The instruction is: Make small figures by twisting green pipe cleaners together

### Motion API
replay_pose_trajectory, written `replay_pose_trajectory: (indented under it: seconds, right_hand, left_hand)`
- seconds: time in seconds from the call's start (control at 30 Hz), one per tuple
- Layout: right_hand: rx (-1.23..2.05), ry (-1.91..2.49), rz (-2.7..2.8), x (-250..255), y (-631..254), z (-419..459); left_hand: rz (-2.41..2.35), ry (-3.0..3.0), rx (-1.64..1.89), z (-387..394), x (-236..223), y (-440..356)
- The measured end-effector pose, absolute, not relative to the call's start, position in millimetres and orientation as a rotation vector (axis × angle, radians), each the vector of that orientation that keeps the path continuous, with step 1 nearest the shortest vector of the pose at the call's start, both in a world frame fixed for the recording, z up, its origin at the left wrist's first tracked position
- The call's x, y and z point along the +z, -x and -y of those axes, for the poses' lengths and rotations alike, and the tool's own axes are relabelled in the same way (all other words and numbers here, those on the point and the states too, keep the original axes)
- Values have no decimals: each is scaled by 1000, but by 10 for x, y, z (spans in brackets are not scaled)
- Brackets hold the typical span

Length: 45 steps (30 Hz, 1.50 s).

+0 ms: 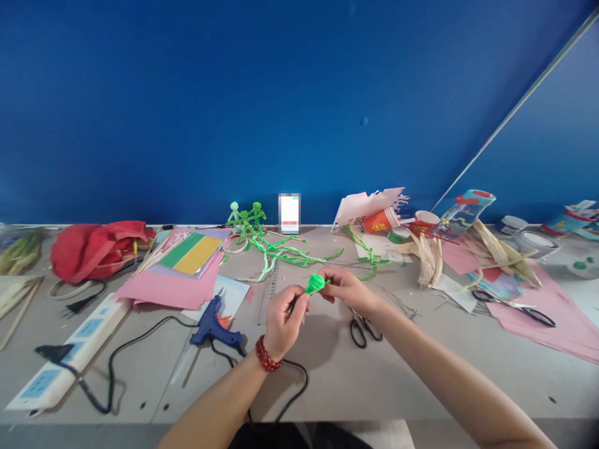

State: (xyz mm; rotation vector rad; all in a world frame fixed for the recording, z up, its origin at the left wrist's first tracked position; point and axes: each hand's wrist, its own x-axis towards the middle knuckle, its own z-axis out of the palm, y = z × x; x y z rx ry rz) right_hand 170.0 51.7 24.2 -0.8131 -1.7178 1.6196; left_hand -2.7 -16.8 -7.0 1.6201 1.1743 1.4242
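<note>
Above the middle of the table, a small bright green ball of wound, cord-like strand [315,284] is held between my two hands. My left hand [286,308], with a red beaded bracelet at the wrist, pinches it from the lower left. At its right side the fingers of my right hand [344,288] are closed on a short green end; the exact grip is partly hidden. Several loose green strands [285,252] lie behind my hands, near small green stick figures [246,219] of similar strand. Black-handled scissors [362,329] lie below my right forearm.
At left are a blue glue gun [215,325] with its black cable, a white power strip [75,349], coloured sheets [173,280] and a red bag [96,251]. A metal ruler [268,293] lies centrally. Paper cups [381,220], husks [428,262] and more scissors [515,305] are at right.
</note>
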Motion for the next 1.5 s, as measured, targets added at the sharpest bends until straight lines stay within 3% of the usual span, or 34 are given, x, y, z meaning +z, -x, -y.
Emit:
replay_pose_trajectory:
  seconds: [0.13,0.37,0.53,0.6,0.7,0.8,0.93,1.03,1.3,1.5]
  right_hand:
    - [1244,921,1834,171,-1691,-239]
    - [97,828,2312,231,-1663,-23]
    - [-260,731,2517,444,-1664,-93]
    - [-225,655,2651,589,-1672,-146]
    - [79,707,2762,826,-1682,-270]
    - [586,815,2753,972,-1688,-474]
    - [1510,848,2490,887,-1690,-766]
    - [1768,828,2154,698,-1689,-832]
    - [1785,870,1634,236,-1652,-431]
    - [1089,1002,1898,189,-1603,-136]
  left_hand:
    - [-1168,-1478,1453,134,-88,11]
    - [-1284,-1587,1418,93,-87,15]
    - [-1345,-1927,1343,98,-55,20]
    - [-1355,-2057,1306,102,-61,18]
    - [-1317,-2182,1266,105,-66,14]
    - [-1179,-2179,1247,112,-47,8]
    - [-1095,-2061,1280,137,-22,18]
    - [-1152,-1958,1328,157,-31,36]
    - [-1164,-1556,1480,133,-103,27]
    - [-1209,-1444,1452,82,-105,26]
